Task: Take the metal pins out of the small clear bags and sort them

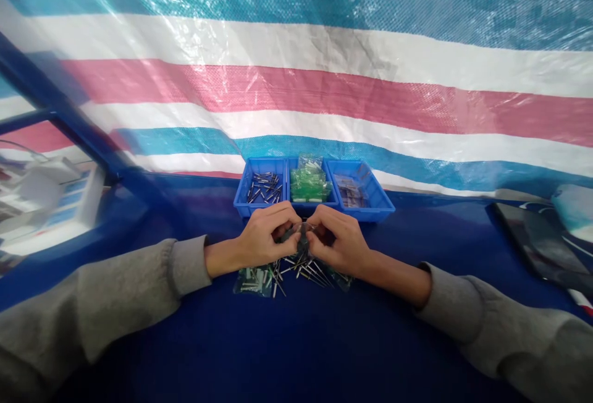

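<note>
My left hand (271, 234) and my right hand (337, 239) meet in front of the bins, each pinching one side of a small clear plastic bag (303, 234). Beneath them, thin metal rods with pointed ends (311, 272) lie in a loose pile on the blue table. A clear packet of pale pieces (254, 282) rests below my left hand. Another packet (341, 280) is partly hidden under my right hand.
Behind my hands stand three blue bins: one with metal pieces (265, 188), one with green packets (309, 183), one with clear packets (351, 191). A dark flat object (540, 239) lies right. Striped sheeting (324, 94) hangs behind; a blue frame (60, 100) stands left.
</note>
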### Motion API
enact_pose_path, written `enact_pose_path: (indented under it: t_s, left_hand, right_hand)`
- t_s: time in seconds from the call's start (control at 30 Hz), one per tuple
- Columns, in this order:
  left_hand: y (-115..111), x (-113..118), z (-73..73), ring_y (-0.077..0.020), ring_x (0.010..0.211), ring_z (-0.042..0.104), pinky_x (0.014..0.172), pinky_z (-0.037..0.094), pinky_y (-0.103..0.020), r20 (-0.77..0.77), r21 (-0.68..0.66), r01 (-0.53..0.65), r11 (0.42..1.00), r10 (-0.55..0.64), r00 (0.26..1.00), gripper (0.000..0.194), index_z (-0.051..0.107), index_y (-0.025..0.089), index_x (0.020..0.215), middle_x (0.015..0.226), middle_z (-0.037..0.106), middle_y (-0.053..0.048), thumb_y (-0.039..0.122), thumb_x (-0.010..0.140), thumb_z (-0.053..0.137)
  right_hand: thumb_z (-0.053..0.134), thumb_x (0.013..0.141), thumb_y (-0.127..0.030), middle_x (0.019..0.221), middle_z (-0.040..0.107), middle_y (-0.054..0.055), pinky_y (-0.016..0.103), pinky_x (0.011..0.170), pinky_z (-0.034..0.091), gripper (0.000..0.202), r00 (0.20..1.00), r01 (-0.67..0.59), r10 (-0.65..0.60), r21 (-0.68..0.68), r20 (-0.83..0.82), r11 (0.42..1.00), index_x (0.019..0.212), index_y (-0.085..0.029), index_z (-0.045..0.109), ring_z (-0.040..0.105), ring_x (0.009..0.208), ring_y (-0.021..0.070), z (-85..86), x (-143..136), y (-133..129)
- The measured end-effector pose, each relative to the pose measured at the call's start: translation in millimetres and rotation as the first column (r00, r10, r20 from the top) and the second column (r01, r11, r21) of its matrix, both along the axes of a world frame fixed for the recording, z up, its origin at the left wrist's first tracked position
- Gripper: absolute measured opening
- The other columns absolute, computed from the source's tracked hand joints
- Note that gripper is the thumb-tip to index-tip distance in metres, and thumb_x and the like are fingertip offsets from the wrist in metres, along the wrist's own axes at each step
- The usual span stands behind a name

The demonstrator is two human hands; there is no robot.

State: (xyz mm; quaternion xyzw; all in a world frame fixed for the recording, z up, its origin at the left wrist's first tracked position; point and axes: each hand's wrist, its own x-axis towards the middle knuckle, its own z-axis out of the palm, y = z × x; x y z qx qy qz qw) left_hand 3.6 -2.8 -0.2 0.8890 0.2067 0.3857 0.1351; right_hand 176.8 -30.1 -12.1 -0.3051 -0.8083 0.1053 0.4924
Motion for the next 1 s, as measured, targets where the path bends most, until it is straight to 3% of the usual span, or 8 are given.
enact_pose_path:
  t_s: [0.2, 0.43, 1.0]
  left_hand:
    - [2.0, -0.7, -0.8, -0.007, 0.05, 0.04, 0.047, 0.035, -0.021, 0.073, -0.014, 0.031, 0.999, -0.029, 0.997, 0.003, 0.054, 0.016, 0.077, 0.059, 0.046, 0.003, 0.018, 0.079, 0.053]
    - [2.3, -0.1, 0.7, -0.0064, 0.05, 0.042, 0.047, 0.035, -0.019, 0.13, 0.0, -0.022, 1.0, 0.022, 0.991, 0.004, 0.055, 0.016, 0.079, 0.056, 0.046, 0.004, 0.019, 0.082, 0.055]
    - [0.4, -0.7, 0.9, -0.0057, 0.049, 0.041, 0.046, 0.034, -0.019, 0.086, 0.021, 0.003, 1.0, -0.005, 0.996, 0.006, 0.052, 0.016, 0.075, 0.058, 0.047, 0.004, 0.019, 0.08, 0.054]
  right_hand:
    - [0.048, 0.082, -0.018, 0.06, 0.042, -0.004, 0.022, 0.047, 0.033, 0.009, 1.0, 0.0, 0.0, -0.022, -0.001, 1.0, 0.073, -0.018, 0.048, 0.039, 0.051, 0.0078, -0.9, 1.9, -0.1]
    - [0.05, 0.083, -0.018, 0.063, 0.044, -0.003, 0.022, 0.049, 0.035, 0.005, 0.999, 0.034, -0.034, -0.034, -0.002, 0.999, 0.078, -0.018, 0.05, 0.041, 0.053, 0.0086, -0.2, 1.7, 1.0]
    - [0.049, 0.081, -0.017, 0.061, 0.041, -0.003, 0.021, 0.047, 0.033, 0.011, 1.0, -0.013, 0.013, -0.05, 0.001, 0.999, 0.071, -0.019, 0.044, 0.037, 0.053, 0.0079, 0.7, 2.2, -0.2]
